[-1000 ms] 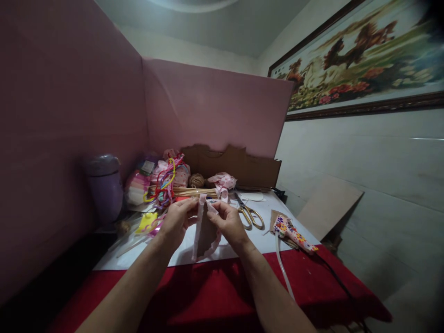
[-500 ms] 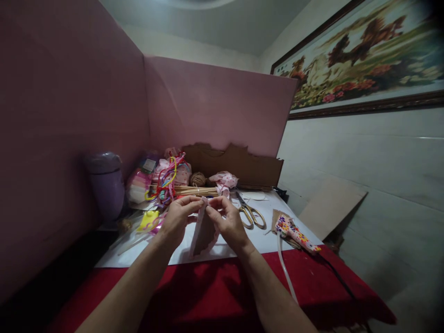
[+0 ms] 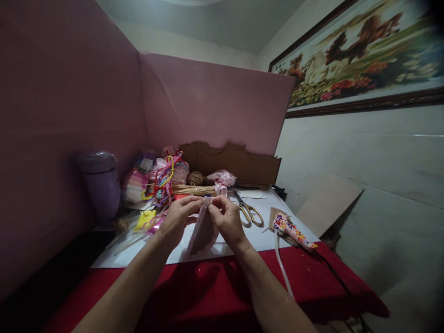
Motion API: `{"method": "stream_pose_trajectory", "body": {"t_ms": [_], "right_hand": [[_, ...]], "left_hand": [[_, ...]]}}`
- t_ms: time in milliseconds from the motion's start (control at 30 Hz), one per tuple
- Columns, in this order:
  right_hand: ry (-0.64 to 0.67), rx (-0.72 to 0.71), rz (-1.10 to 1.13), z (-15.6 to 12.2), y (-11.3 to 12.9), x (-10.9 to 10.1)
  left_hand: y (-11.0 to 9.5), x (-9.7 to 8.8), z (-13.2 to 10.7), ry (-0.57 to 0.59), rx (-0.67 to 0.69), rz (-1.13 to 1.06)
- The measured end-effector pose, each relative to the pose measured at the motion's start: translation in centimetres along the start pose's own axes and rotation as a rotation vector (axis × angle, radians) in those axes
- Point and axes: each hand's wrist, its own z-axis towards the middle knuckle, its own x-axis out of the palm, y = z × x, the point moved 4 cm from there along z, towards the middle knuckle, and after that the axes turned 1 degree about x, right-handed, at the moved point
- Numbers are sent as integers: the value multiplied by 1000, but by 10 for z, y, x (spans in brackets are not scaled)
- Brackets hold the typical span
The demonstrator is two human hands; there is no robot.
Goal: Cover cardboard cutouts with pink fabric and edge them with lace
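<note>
"Where is the cardboard piece?"

"Between your hands, above the white sheet. Your left hand and right hand both pinch its top end, seemingly to press the pink cloth edging down."

"And the glue gun?"

"To your right, on a cardboard scrap, perhaps against drips; the scissors lie closer to your fingers."

Can't read any text here tbh. White label on the plastic packaging near the surface's far left corner is just too tiny.
</note>
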Motion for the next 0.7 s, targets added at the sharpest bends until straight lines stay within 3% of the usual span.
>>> {"method": "stream_pose_trajectory", "body": {"t_ms": [300, 700], "right_hand": [[33, 31, 74, -1, 3, 0], [14, 117, 231, 7, -5, -1]], "left_hand": [[1, -4, 0, -113, 42, -18], [2, 3, 0, -16, -17, -76]]}}
